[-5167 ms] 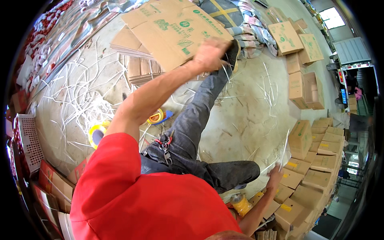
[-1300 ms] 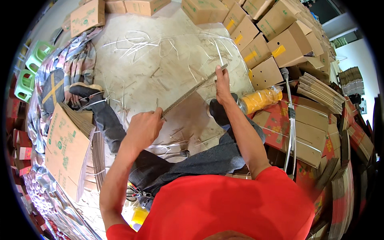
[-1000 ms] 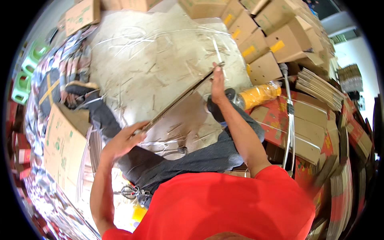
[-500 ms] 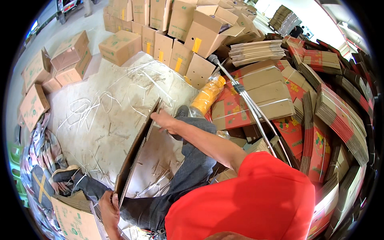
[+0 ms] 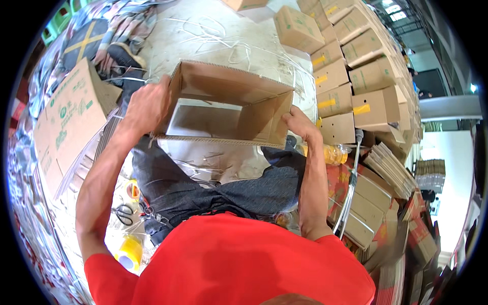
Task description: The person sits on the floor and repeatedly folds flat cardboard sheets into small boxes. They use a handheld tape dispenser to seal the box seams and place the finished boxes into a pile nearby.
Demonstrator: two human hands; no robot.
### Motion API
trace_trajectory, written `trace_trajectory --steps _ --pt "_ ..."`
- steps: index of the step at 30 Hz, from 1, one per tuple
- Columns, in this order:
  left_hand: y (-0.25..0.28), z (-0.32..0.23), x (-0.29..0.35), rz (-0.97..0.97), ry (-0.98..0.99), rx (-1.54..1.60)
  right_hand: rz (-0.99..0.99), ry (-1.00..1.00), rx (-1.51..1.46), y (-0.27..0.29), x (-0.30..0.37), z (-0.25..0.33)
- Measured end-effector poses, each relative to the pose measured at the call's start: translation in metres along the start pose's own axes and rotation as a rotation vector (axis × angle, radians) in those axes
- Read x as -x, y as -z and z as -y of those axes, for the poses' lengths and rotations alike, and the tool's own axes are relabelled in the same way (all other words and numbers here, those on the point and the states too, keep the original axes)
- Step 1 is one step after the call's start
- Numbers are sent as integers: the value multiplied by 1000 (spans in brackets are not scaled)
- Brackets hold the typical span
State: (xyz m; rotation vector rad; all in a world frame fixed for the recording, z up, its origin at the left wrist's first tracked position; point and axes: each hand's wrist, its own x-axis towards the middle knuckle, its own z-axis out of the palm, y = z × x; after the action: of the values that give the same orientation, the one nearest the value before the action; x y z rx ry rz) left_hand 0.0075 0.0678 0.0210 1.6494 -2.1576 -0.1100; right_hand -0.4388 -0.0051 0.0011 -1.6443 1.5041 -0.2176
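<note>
An opened-out brown cardboard box (image 5: 223,84) stands over the floor in front of my knees, and through it I see the floor or its lower flaps, I cannot tell which. My left hand (image 5: 147,107) is closed on its left wall near the far corner, fingers partly hidden behind the cardboard. At the opposite end, my right hand (image 5: 302,124) grips the right wall, with the thumb near the top edge. A stack of flattened cartons (image 5: 71,122) leans beside my left forearm.
Scissors (image 5: 123,214) and a roll of yellow tape (image 5: 130,251) lie at my left hip. White strapping (image 5: 213,35) litters the floor ahead. Rows of taped boxes (image 5: 333,101) stand at the right, near a metal pole (image 5: 348,193) and bundled flat cartons (image 5: 366,208).
The flat folded carton has been spread into a four-sided box. My hands have moved to its two ends, and my view has turned to the left.
</note>
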Motion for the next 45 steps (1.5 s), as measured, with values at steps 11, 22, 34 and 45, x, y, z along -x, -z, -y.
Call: trace_trajectory --steps 11,22,34,45 --pt "-65 -24 -35 176 218 -218 -180 -163 689 -46 -38 65" --pt "-61 -27 -30 333 -8 208 348 -82 150 -78 -96 38" --pt "-54 -27 -29 347 -249 204 292 122 -1098 -65 -87 -46" --pt "-127 9 -54 44 -282 173 -587 38 -165 -91 -36 -62"
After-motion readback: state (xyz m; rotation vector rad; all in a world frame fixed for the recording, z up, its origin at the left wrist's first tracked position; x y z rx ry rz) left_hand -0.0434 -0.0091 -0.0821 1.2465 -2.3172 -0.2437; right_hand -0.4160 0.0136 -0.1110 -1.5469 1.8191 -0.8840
